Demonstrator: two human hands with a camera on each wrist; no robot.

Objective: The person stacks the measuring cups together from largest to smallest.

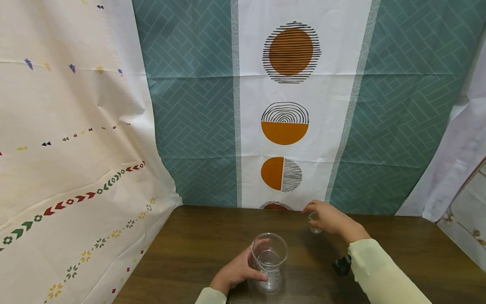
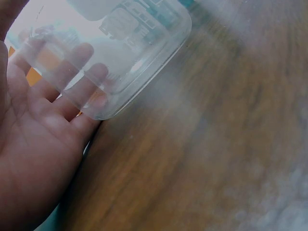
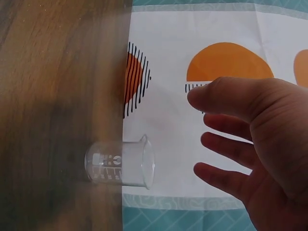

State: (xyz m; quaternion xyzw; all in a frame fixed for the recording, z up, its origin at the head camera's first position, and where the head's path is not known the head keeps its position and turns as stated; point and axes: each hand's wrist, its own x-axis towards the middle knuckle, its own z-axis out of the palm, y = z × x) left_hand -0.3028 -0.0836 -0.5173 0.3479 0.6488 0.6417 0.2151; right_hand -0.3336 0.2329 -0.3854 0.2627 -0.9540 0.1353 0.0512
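Observation:
A large clear beaker (image 1: 274,276) with white markings stands on the table's near part. My left hand (image 1: 236,270) holds it from the left, thumb at the front and fingers behind. Through the beaker wall (image 2: 149,53) in the left wrist view, the fingers show on the far side. Whether liquid is inside I cannot tell. Farther back and to the right, a small clear beaker (image 3: 108,163) stands upright with its spout at the rim. Over it hovers my right hand (image 1: 328,217), fingers spread; in the right wrist view a gap separates the hand (image 3: 274,130) from the rim.
The brown wooden table (image 1: 205,236) ends at a hanging cloth (image 1: 190,126) with green panels and orange circles. A pale patterned cloth (image 1: 76,147) drapes along the left side. Another light cloth (image 1: 448,169) hangs at the right.

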